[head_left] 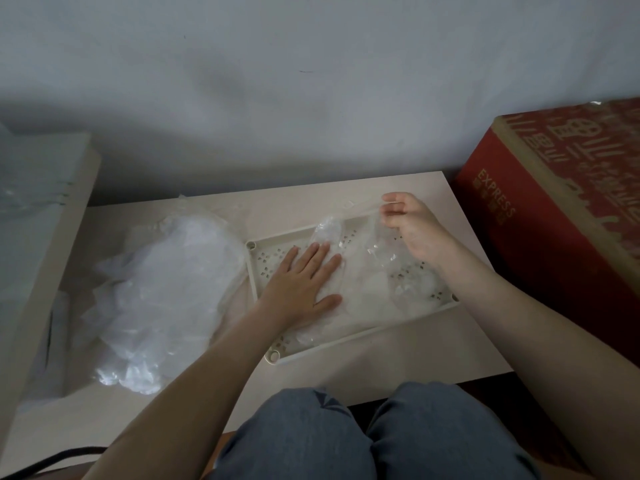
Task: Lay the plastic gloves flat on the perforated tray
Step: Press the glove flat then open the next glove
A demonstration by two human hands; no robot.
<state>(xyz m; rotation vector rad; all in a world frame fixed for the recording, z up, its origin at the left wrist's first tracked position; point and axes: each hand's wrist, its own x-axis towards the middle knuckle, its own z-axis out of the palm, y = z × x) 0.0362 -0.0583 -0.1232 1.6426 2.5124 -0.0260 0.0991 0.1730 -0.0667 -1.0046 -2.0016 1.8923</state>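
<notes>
Fig.: Step in hand, spreading one thin clear plastic glove [329,232] over the cream rectangular perforated tray [265,263] on the pale table [433,348]. L hand [304,278]: fingers straight, slightly spread, pressing the glove onto the tray. R hand [412,226]: thumb & fingertips pinch the glove's far edge, raised above the tray's far rim. Next, prob.: lower that edge, smooth wrinkles, then draw from the translucent glove heap [166,289] just left of the tray.
</notes>
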